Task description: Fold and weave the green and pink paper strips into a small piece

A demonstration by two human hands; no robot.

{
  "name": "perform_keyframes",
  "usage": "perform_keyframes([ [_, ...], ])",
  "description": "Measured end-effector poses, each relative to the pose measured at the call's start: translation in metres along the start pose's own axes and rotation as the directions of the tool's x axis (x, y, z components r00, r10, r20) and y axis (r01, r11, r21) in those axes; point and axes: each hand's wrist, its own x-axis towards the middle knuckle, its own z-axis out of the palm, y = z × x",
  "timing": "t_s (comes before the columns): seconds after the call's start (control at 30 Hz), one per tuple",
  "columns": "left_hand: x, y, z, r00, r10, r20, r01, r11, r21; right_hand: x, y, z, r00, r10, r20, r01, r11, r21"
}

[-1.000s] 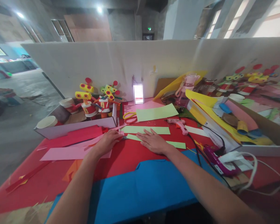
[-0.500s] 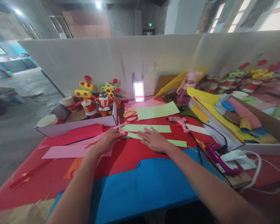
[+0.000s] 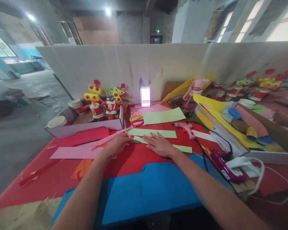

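My right hand (image 3: 159, 144) lies flat, fingers spread, on a narrow light green paper strip (image 3: 182, 148) that runs out on both sides beneath it. To its left, my left hand (image 3: 118, 145) rests palm down with fingers stretched forward at the end of the pink paper strips (image 3: 74, 152). A small dark grey object (image 3: 135, 141) lies just beyond the left fingertips; its kind is unclear. Behind both hands is a wider green strip (image 3: 156, 133), then a larger green sheet (image 3: 164, 115) and yellow-handled scissors (image 3: 136, 118).
A pink glue gun (image 3: 186, 127) and its black cable lie right of the green strips. Folded blue cloth (image 3: 146, 191) covers the near edge. Boxes of paper-cup figures (image 3: 94, 107) and coloured paper (image 3: 220, 118) flank the work area; a purple power strip (image 3: 228, 167) sits at right.
The camera view has shifted slightly, so the scene sits a little further right and lower at the back. My left hand is slightly closer to my right, which stays flat on the green strip.
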Motion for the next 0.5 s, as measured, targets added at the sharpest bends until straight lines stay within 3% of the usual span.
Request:
perform_keyframes([
  [0.2, -0.004, 0.001, -0.003, 1.000, -0.027, -0.004, 0.027, 1.000, 0.005, -0.009, 0.008, -0.007, 1.000, -0.001, 0.010, 0.000, 0.999, 0.041],
  [0.5, 0.001, 0.008, 0.002, 0.999, -0.043, 0.020, 0.042, 0.999, 0.020, -0.017, 0.022, 0.003, 1.000, 0.027, -0.010, -0.028, 0.995, -0.100],
])
